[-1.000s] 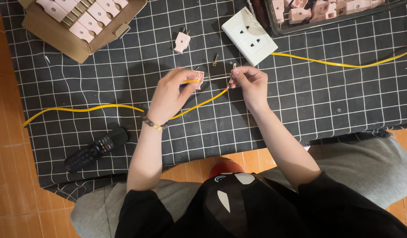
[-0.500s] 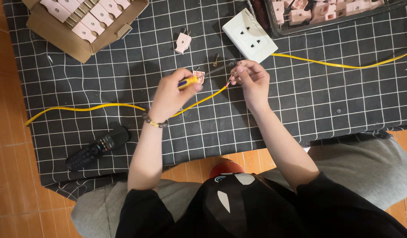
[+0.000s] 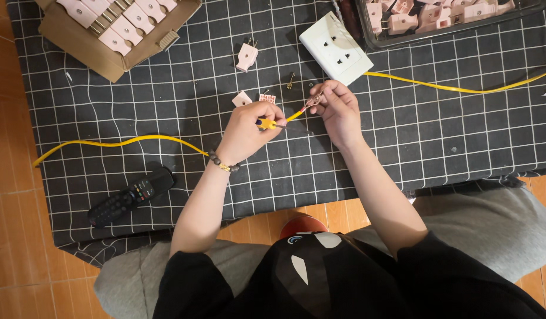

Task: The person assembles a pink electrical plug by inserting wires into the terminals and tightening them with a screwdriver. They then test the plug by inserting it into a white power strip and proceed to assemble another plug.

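Both hands shifted left; yellow cable (image 3: 116, 143) runs left-right, left hand (image 3: 247, 127) gripping.

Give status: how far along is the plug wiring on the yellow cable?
Done: the yellow cable looks stripped at its end, and two pink plug halves lie open on the mat. In hand: the left hand holds the cable, the right hand pinches its bare end. Left: brass pins lie loose, halves not yet fitted. Probably early-to-middle.
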